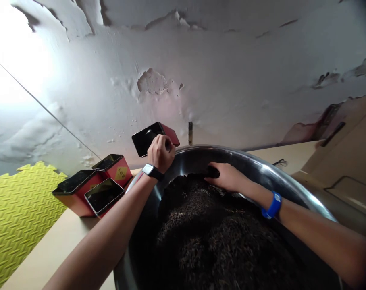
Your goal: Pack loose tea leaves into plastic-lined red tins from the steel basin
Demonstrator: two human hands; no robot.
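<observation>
Tea tin (154, 137) at eleven o'clock sits clamped in your left grip (161, 153); right grip (227, 177) closes on loose tea (207, 225). Scooping, seemingly; next, steady its mouth.

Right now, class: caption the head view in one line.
Left hand holds an open red tin by a round steel basin of dark dried leaves; right hand touches them.

The pale worktop (50, 249) carries a big steel basin (261, 165) standing at its middle, three open red tins (104, 196) huddled close together just left of it, and a thin dark cable (280, 162) lying at the far right.
</observation>
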